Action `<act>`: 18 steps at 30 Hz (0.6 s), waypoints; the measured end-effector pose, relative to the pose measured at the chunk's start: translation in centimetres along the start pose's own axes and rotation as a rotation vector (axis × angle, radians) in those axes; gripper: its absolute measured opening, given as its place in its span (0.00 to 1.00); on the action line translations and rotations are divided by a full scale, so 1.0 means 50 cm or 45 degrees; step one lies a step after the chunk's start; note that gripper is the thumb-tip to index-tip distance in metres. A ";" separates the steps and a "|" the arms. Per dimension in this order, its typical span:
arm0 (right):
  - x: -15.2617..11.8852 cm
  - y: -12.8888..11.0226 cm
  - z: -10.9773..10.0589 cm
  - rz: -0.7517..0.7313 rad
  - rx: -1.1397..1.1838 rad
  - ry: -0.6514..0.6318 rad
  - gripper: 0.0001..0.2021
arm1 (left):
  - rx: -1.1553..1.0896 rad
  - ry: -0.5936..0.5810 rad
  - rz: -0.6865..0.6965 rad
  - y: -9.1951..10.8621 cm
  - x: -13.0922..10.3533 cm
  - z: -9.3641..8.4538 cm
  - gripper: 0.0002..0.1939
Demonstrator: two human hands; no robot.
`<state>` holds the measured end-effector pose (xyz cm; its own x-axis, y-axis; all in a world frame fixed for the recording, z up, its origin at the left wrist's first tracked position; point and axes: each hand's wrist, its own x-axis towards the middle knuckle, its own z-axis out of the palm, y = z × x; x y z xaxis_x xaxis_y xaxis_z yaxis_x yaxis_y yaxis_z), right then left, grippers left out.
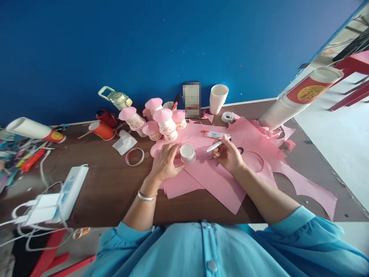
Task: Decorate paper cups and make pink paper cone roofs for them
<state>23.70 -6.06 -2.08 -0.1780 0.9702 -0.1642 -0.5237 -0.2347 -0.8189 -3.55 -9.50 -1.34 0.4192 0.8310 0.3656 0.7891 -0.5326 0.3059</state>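
Observation:
A white paper cup stands upside down on pink paper in front of me. My left hand grips it from the left, with the thumb low at its near side. In my right hand is a white marker, its tip pointing left towards the cup but apart from it. Just beyond the cup, several small patterned cups with pink paper cone tops stand grouped, some stacked. A second marker with a red end lies on the paper.
Pink offcuts spread to the right, beside a leaning stack of paper cups. Tape rolls, an orange cup and a green bottle lie leftward. A power strip with cables sits at left; a phone leans against the wall.

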 end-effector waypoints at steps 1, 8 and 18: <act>0.000 0.001 -0.001 0.009 0.004 -0.009 0.26 | -0.033 0.011 0.027 0.003 0.001 0.005 0.43; -0.006 0.001 -0.002 0.023 0.009 -0.075 0.24 | -0.174 0.116 0.015 0.023 0.017 0.033 0.31; -0.004 -0.016 0.002 -0.079 0.051 -0.127 0.18 | -1.282 0.160 -0.353 0.054 0.032 0.000 0.25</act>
<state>24.10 -6.07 -1.35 -0.2253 0.9727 -0.0563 -0.5687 -0.1782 -0.8030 -0.75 -9.59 0.07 0.1860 0.9523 0.2419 0.0883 -0.2614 0.9612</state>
